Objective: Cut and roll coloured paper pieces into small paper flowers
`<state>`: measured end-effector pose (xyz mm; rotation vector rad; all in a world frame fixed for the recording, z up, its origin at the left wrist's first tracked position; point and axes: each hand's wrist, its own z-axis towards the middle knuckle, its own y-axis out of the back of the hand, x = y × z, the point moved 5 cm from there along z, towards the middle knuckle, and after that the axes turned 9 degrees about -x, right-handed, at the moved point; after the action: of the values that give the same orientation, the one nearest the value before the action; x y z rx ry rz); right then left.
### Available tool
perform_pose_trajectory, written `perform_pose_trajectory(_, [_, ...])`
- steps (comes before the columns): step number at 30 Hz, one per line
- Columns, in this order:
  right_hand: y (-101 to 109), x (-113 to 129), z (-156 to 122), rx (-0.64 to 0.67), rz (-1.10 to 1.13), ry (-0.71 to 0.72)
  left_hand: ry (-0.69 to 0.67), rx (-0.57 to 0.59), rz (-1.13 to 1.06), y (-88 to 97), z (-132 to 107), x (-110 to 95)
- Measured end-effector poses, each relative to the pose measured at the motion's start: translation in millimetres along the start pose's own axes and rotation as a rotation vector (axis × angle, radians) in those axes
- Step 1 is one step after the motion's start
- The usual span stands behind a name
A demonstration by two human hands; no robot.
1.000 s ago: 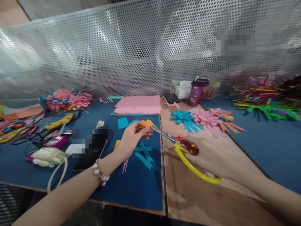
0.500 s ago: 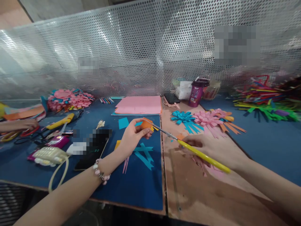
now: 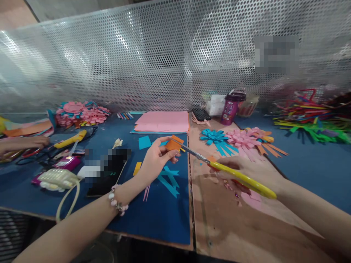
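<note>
My left hand (image 3: 157,155) pinches a small orange paper piece (image 3: 174,143) between thumb and fingers above the blue table mat (image 3: 164,223). My right hand (image 3: 238,170) is closed on yellow-handled scissors (image 3: 241,179), whose metal blades reach left to the orange paper. Whether the blades are parted is hard to make out. Beneath my left hand lie blue paper strips (image 3: 171,186) with notched ends. A blue paper square (image 3: 144,142) and a yellow paper piece (image 3: 137,168) lie around it.
Pink paper sheets (image 3: 161,121) are stacked at the back. Paper flowers (image 3: 238,138), a purple cup (image 3: 229,111) and a phone (image 3: 201,115) stand or lie right of them. At left are another phone (image 3: 109,179), a glue gun (image 3: 71,139) and another person's hand (image 3: 34,142).
The orange paper has turned and shows more of its flat face. The scissors have shifted slightly right and down with my right hand. The other person's hand at left has moved slightly.
</note>
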<state>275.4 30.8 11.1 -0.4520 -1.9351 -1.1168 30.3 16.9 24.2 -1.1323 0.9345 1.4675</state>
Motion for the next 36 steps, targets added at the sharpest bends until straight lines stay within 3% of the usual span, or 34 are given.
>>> perform_pose_trajectory(12, [0.7, 1.5, -2.2, -0.008, -0.027, -0.015, -0.034, -0.031, -0.092, -1.1, -1.7, -0.8])
perform_pose_trajectory(25, [-6.3, 16.2, -5.4, 0.062, 0.019, -0.011, 0.021, -0.010, -0.134, -2.2, -2.9, 1.5])
perform_pose_trajectory(36, [-6.9, 7.6, -1.1, 0.074, 0.038, -0.016, 0.030, 0.000, -0.123, -2.1, -2.5, 1.8])
